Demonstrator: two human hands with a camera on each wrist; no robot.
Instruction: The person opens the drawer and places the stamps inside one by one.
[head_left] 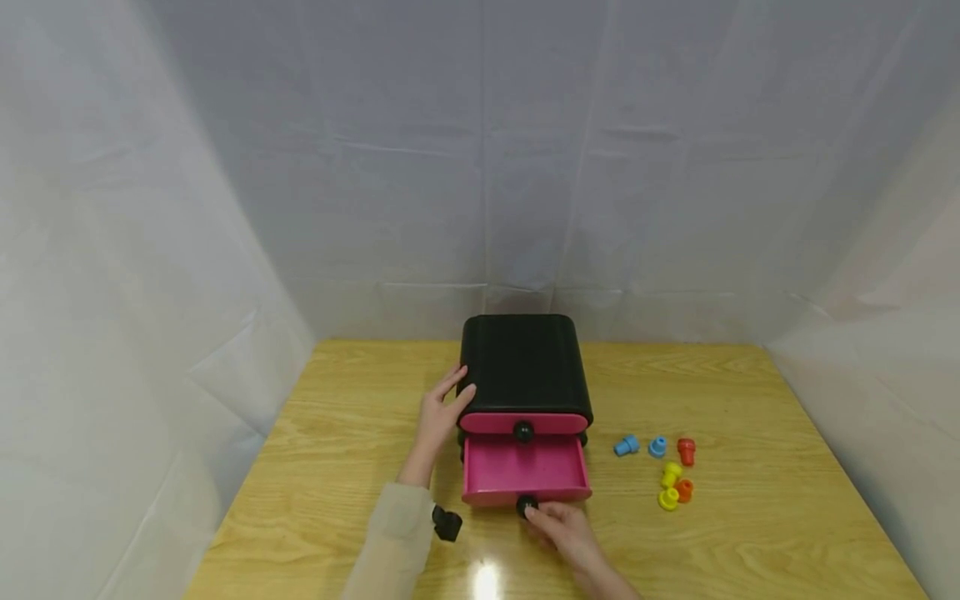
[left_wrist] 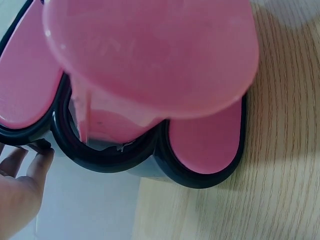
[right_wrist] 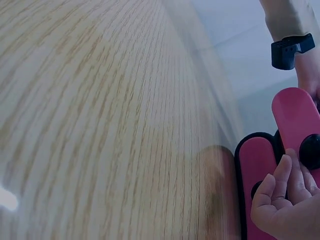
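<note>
Two hands are on the small black chest (head_left: pixel 525 358) at the middle of the wooden table (head_left: pixel 750 533), and its lower pink drawer (head_left: pixel 523 468) stands pulled out toward the person, while the upper drawer (head_left: pixel 522 422) sits closed with its black knob showing. The left hand (head_left: pixel 441 410) lies flat against the chest's left side, fingers straight and spread, bracing rather than gripping. The right hand (head_left: pixel 564 527) is down at the lower drawer's knob (head_left: pixel 526 503), fingertips touching it; in the right wrist view the fingers are only loosely bent beside the knob, so I can't call it a firm pinch. Here's where it could slip: with contact that light, the fingertips could slide off the round knob and the drawer would stay where it is. The drawer is also far out of its slot, and a pull any further could bring it clean out of the chest and tip its front edge onto the table. If the bracing palm eases, the whole chest could slide forward with the drawer. Off to the right, well apart from the chest, sit small coloured pegs (head_left: pixel 667 475) in blue, red, yellow and orange, and a sweeping forearm could scatter them.
</note>
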